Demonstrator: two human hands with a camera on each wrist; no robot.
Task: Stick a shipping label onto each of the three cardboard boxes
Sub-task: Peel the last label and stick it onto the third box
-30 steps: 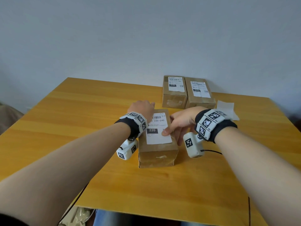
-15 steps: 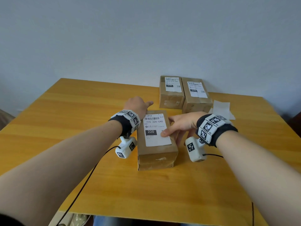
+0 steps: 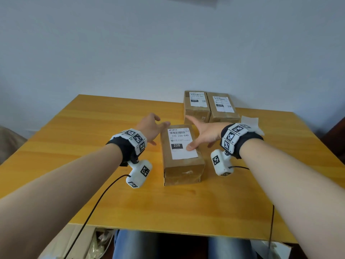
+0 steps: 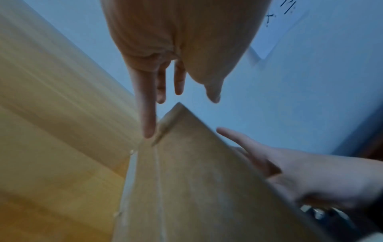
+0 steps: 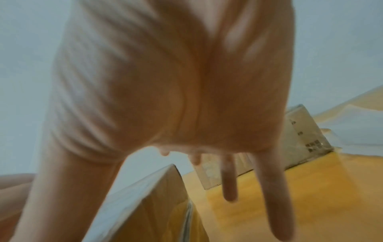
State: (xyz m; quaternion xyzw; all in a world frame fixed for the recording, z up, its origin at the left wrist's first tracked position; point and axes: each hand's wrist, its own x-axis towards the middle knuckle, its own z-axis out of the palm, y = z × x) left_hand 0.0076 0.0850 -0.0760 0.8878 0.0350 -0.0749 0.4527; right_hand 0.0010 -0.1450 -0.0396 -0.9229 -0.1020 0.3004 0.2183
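A brown cardboard box (image 3: 183, 168) lies lengthwise in the middle of the table with a white shipping label (image 3: 183, 154) stuck on its top. My left hand (image 3: 152, 128) hovers open at the box's far left corner, fingers spread; in the left wrist view a fingertip (image 4: 148, 131) reaches down beside that corner of the box (image 4: 196, 180). My right hand (image 3: 202, 133) is open over the box's right side, fingers straight, its thumb pressing the label's right edge. Two more labelled boxes (image 3: 196, 113) (image 3: 223, 114) stand side by side at the back.
White backing paper (image 3: 250, 121) lies right of the back boxes. The wooden table (image 3: 93, 139) meets a pale wall behind. Cables trail off the table's front edge from both wrist cameras. An open carton sits on the floor at lower left (image 3: 74, 238).
My left hand has come off the box's far end and spread beside it. The right hand's fingers have straightened and lifted from the box's side, thumb still on the label.
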